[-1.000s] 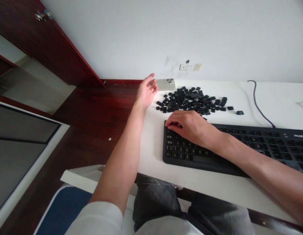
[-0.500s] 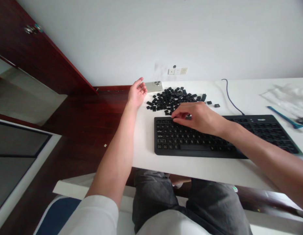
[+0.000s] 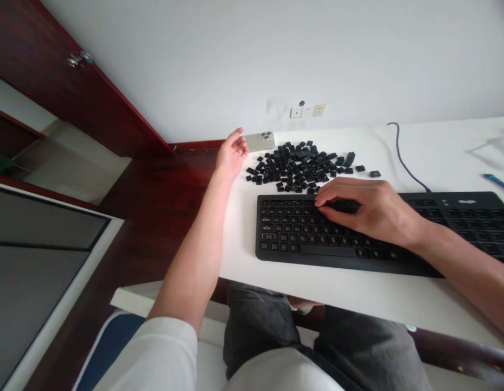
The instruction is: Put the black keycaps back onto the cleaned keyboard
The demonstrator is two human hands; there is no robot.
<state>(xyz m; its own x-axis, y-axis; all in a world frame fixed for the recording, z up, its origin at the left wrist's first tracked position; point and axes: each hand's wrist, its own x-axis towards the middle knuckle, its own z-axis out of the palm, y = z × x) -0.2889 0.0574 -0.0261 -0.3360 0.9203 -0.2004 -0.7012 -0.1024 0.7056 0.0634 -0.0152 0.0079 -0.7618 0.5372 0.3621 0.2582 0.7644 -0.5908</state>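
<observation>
While the left hand [image 3: 232, 156] lies at the far left corner of the tabletop [image 3: 341, 288], its grip is open and loose, the fingers slightly spread and holding nothing. It sits just beside a phone [image 3: 260, 141] lying with its camera side up. The right hand [image 3: 368, 209] is over the keyboard [image 3: 300, 239], its fingers curled down and drawn together, with the fingertips [image 3: 319, 202] at the upper rows of keys near the middle. Whether that grip pinches a keycap cannot be told, because the hand hides what lies beneath it.

A loose pile of black keycaps [image 3: 298, 168] sits on the tabletop between the phone and the far edge of the keyboard, nearly touching that edge, with a few strays off to the right. Further right, a dark cable [image 3: 404, 157] curves down to the keyboard, and a blue tool [image 3: 496, 182] lies near a clear plastic sheet [image 3: 490, 149]. Wall sockets [image 3: 308, 111] sit on the white wall just beyond the tabletop. A dark red wooden floor [image 3: 154, 201] spreads to the left, and grey shorts [image 3: 263, 326] and a white sleeve [image 3: 162, 353] show at the near side.
</observation>
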